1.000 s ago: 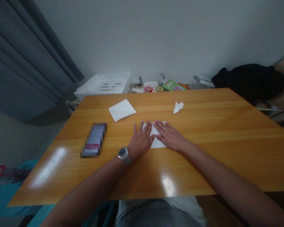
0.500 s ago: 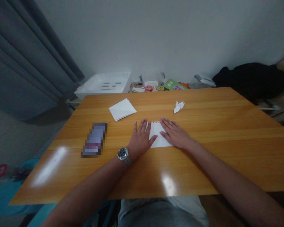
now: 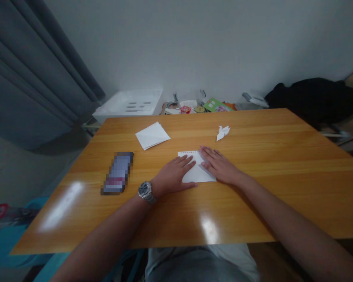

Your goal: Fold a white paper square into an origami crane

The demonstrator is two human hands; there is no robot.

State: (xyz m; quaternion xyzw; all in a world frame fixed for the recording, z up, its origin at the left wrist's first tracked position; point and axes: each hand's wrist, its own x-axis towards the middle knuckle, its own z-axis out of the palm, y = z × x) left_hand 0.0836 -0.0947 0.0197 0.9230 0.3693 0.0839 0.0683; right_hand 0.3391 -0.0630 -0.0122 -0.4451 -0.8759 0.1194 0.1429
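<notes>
A small white sheet of paper (image 3: 200, 173) with a perforated far edge lies flat on the wooden table in front of me. My left hand (image 3: 174, 175), a metal watch on its wrist, rests on the sheet's left part with fingers apart and pointing right. Across the right part lies my right hand (image 3: 219, 166), flat, its fingers stretched toward the far edge. Both palms cover portions of the paper. Beyond my right hand stands a folded white paper crane (image 3: 222, 133).
Several white sheets (image 3: 153, 136) lie stacked at the back left. A pixelated phone (image 3: 117, 173) is left of my hands. Behind the table (image 3: 282, 156) are a white plastic tray (image 3: 129, 102), a green booklet (image 3: 214, 104) and a dark cloth heap (image 3: 312, 98).
My left hand has turned clockwise and slid slightly left and nearer to me, uncovering the sheet's far left corner. My right hand has stayed almost in place.
</notes>
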